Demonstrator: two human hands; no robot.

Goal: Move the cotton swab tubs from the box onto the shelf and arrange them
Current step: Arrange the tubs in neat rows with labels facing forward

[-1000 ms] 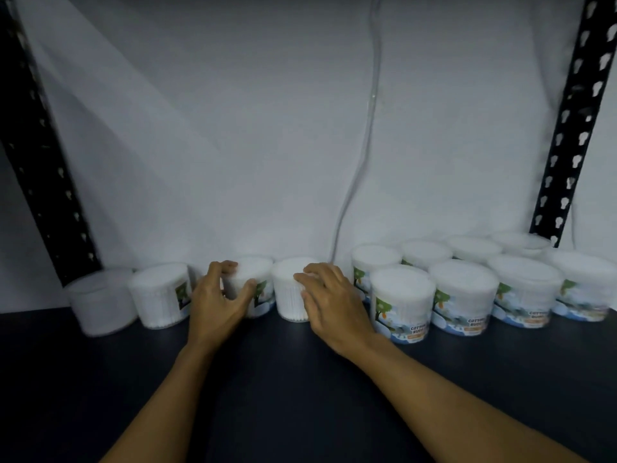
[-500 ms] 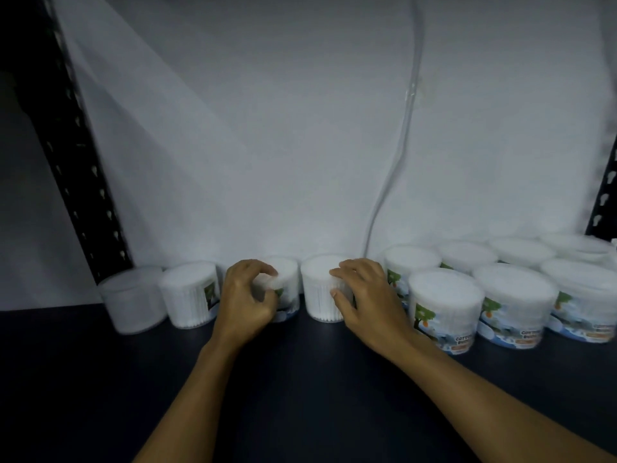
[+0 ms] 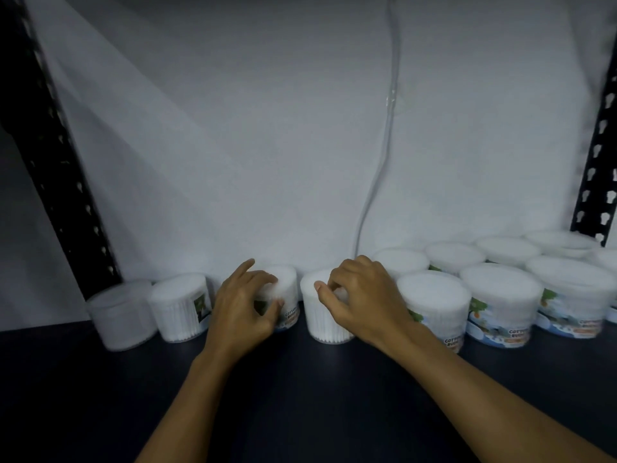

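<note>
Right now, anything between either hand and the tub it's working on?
Nothing visible. The left hand already curls round the labelled tub, and the right hand grips the plain-sided tub beside it. Both tubs stand on the shelf in the back row.

Both hands, left (image 3: 238,307) and right (image 3: 362,300), reach forward, fingers curled.

White tubs (image 3: 430,305) – blue-green-orange labels; dark shelf (image 3: 300,396); black perforated uprights (image 3: 597,162); white backdrop (image 3: 267,145)
</note>
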